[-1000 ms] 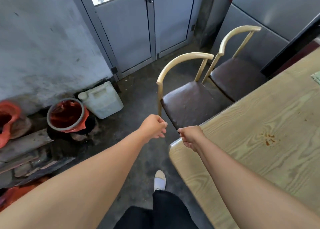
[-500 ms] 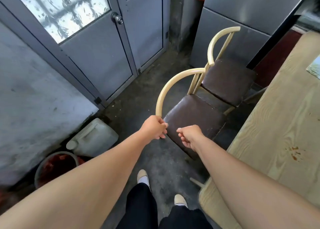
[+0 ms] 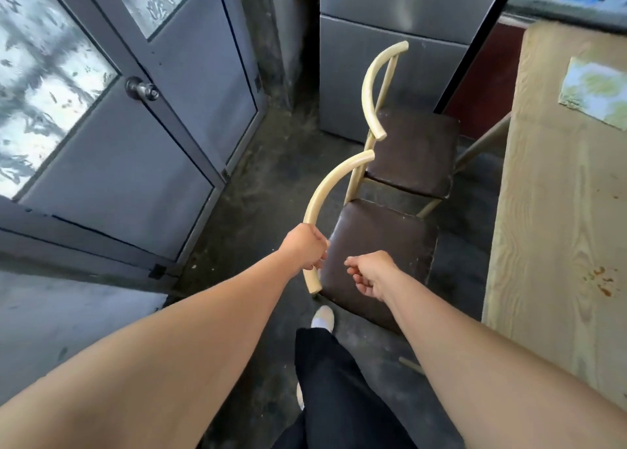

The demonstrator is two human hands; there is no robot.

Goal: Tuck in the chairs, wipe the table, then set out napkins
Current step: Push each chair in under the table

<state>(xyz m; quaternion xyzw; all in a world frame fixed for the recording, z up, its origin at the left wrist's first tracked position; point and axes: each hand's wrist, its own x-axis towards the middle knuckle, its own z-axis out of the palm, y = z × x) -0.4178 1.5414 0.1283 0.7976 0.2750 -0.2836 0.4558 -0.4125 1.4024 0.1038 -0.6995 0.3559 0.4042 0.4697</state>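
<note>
Two chairs with curved cream backrests and dark brown seats stand side by side left of the light wooden table (image 3: 556, 211). My left hand (image 3: 307, 246) is closed around the lower end of the near chair's backrest (image 3: 325, 190). My right hand (image 3: 371, 272) hovers over the near chair's seat (image 3: 383, 241) with fingers loosely curled, holding nothing. The far chair (image 3: 412, 149) stands beyond it, its seat partly toward the table. A folded patterned cloth (image 3: 593, 90) lies on the table's far part. Orange-brown stains (image 3: 602, 280) mark the tabletop.
A grey metal door (image 3: 112, 132) with frosted glass and a round knob (image 3: 142, 90) is on the left. A steel cabinet (image 3: 390, 34) stands behind the far chair. My dark trouser leg (image 3: 325, 380) and white shoe (image 3: 322, 316) are on the concrete floor.
I have stepped forward and turned right, so the chairs now lie straight ahead. My left hand, near the backrest end before, now grips it. My right hand moved off the table corner over the seat.
</note>
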